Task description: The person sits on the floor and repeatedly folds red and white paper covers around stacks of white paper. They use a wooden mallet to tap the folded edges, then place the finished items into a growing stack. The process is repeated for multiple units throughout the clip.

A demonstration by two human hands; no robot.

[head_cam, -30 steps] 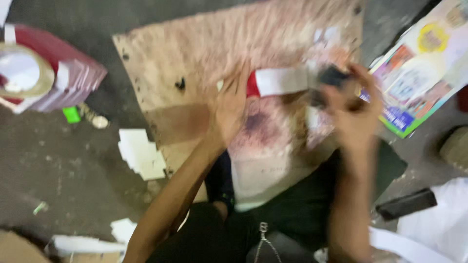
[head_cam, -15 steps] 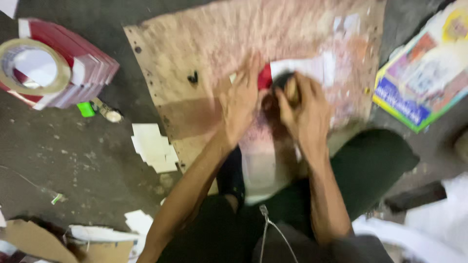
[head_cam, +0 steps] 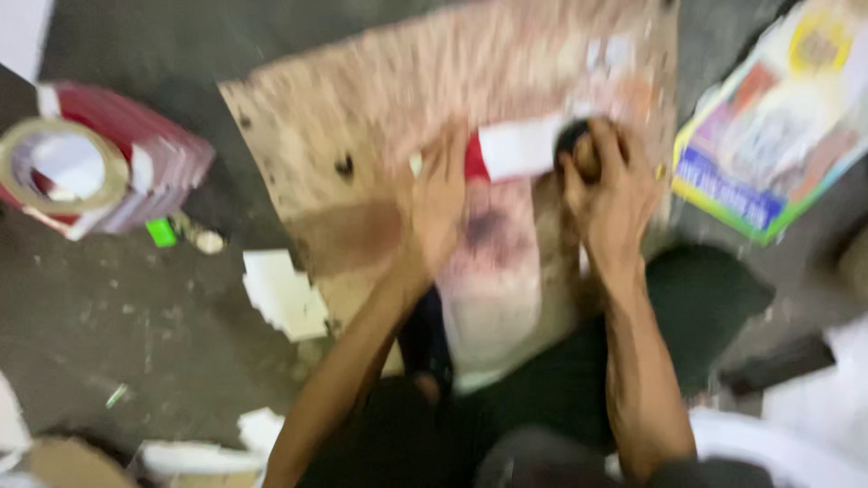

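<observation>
The view is blurred by motion. A red and white paper piece [head_cam: 511,149] lies on a stained wooden board [head_cam: 380,108] on the floor. My left hand [head_cam: 438,199] presses flat on the board at the paper's red left end. My right hand [head_cam: 610,185] is closed around a small dark round object [head_cam: 571,137] at the paper's right end. What that object is cannot be made out.
A tape roll [head_cam: 59,172] rests on a stack of red and white boxes [head_cam: 136,167] at the left. White paper scraps [head_cam: 285,294] lie beside the board. Colourful printed sheets [head_cam: 778,136] lie at the right. My dark-clothed legs [head_cam: 579,380] fill the bottom.
My right hand came left and down onto the paper's right end with the dark object. The left hand stayed pressed on the board. The camera shifted slightly.
</observation>
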